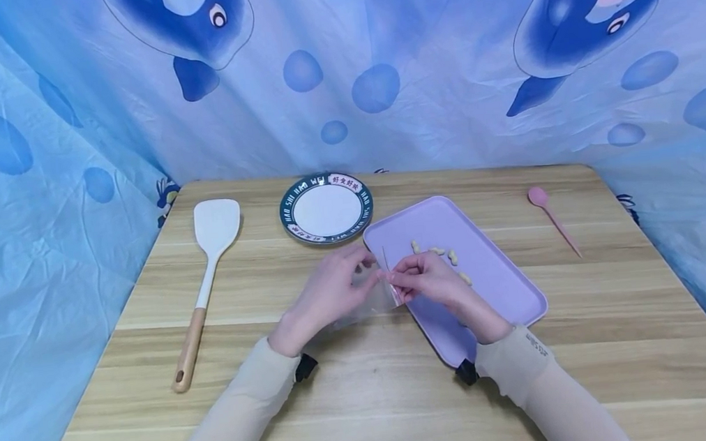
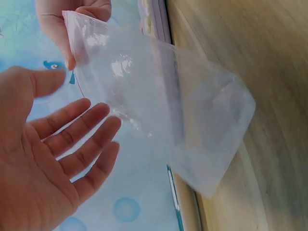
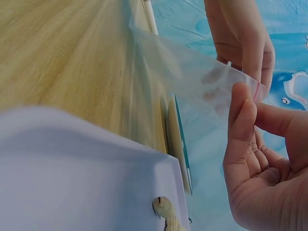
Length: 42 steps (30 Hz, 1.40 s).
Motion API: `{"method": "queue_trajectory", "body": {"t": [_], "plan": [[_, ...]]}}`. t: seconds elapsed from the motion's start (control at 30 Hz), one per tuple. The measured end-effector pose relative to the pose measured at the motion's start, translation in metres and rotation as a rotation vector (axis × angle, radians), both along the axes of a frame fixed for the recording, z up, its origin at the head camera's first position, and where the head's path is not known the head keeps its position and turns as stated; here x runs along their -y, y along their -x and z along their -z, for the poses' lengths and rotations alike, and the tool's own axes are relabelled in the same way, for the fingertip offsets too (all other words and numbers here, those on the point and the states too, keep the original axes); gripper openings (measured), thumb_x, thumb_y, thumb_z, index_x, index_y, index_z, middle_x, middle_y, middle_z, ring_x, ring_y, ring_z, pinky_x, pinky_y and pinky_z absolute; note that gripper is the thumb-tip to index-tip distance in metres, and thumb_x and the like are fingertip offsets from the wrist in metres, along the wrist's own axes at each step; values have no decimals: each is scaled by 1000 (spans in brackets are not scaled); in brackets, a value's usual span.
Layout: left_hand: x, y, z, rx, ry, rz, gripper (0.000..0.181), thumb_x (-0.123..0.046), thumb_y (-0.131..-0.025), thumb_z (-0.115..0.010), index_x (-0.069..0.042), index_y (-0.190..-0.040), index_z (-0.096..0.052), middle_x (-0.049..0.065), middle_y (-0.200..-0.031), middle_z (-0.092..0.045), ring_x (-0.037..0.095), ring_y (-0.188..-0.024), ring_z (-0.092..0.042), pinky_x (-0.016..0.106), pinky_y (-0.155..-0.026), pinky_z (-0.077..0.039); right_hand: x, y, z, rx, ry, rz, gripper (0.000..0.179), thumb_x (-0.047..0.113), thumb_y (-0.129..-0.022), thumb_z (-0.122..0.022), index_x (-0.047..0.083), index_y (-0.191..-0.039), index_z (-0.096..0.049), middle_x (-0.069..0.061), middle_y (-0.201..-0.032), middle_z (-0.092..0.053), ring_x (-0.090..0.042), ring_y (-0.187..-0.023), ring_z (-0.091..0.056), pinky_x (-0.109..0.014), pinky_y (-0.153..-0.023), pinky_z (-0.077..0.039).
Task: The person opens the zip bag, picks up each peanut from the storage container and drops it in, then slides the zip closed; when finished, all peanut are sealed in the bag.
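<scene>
A clear zip bag (image 2: 202, 115) with a thin red line along its mouth hangs between the two hands above the table. Thumb and fingertips of my right hand (image 1: 430, 280) pinch the mouth edge, plain in the right wrist view. My left hand (image 1: 324, 289) is beside the bag's other end; in the left wrist view its fingers (image 2: 79, 130) are spread and loosely extended, with the thumb apart. No contents show in the bag. Below the right hand lies a purple tray (image 1: 503, 284) bearing several peanuts (image 1: 453, 257), partly hidden by that forearm.
A round plate (image 1: 327, 210) with a dark patterned rim stands behind the left hand. To the left lies a white spatula (image 1: 217, 225) with a wooden handle; far right, a small pink spoon (image 1: 550, 214). A blue curtain (image 1: 340, 74) borders the wooden table (image 1: 376, 414).
</scene>
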State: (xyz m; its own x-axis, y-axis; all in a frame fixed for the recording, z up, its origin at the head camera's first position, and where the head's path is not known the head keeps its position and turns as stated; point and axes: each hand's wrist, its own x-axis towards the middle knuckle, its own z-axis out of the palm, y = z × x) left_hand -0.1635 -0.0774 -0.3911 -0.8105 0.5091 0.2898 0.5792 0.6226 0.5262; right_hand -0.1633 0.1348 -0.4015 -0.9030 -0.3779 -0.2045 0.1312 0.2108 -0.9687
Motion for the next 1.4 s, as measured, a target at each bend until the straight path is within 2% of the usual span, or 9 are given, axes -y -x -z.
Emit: {"method": "queue_trajectory", "body": {"t": [0.13,0.33,0.4,0.47,0.6,0.8,1.0,1.4], "plan": [[-1,0,-1,184,-113,-20,11,-20,-96,-67,-10,-95,-72,-5,-81,-66,9,-70,-58,25,-63,-51,2,-2,-1,-19,0,-5,17,8,-96,-66,-10,-93,-66,-3,-67,-66,-10,-59,-62,-25,-59,-56],[-2,0,-3,523,-288,8,24,-20,-101,-59,-4,-87,-70,4,-66,-62,14,-56,-55,25,-50,-44,7,-5,1,-46,31,-17,15,2,-94,-65,-12,-91,-64,-3,-66,-65,-10,-59,-62,-23,-57,-55],[-3,0,-3,598,-318,5,27,-21,-102,-57,-4,-85,-69,5,-65,-62,15,-55,-57,26,-51,-46,8,-6,3,-51,41,-29,14,2,-94,-65,-12,-90,-64,-4,-66,-65,-10,-58,-62,-23,-56,-55],[-4,-1,-2,644,-332,3,26,-19,-102,-57,-3,-84,-69,6,-67,-63,16,-56,-60,30,-54,-52,10,-8,4,-54,47,-39,14,1,-94,-65,-12,-89,-64,-4,-66,-65,-10,-58,-62,-23,-56,-55],[-6,-1,0,682,-335,8,23,-14,-100,-58,0,-85,-68,6,-69,-65,15,-56,-61,32,-57,-55,11,-9,6,-74,43,-63,13,0,-94,-64,-11,-88,-63,-5,-68,-66,-11,-60,-62,-23,-57,-56],[-7,-3,2,721,-341,-4,24,-13,-100,-56,0,-83,-66,6,-69,-64,13,-56,-60,24,-54,-51,12,-9,7,-86,7,-92,14,4,-95,-65,-9,-88,-65,-7,-70,-68,-13,-62,-64,-25,-59,-56],[-7,-3,1,724,-328,-14,25,-12,-101,-53,-1,-82,-66,7,-68,-64,14,-56,-59,26,-55,-53,14,-9,7,-88,11,-103,16,6,-95,-66,-9,-88,-65,-8,-72,-69,-14,-62,-66,-30,-60,-58],[-6,-3,1,744,-308,-29,26,-9,-99,-50,1,-80,-66,7,-68,-64,15,-57,-61,28,-58,-54,14,-9,8,-61,4,-139,16,7,-97,-63,-8,-91,-64,-9,-74,-69,-16,-65,-67,-32,-63,-59]]}}
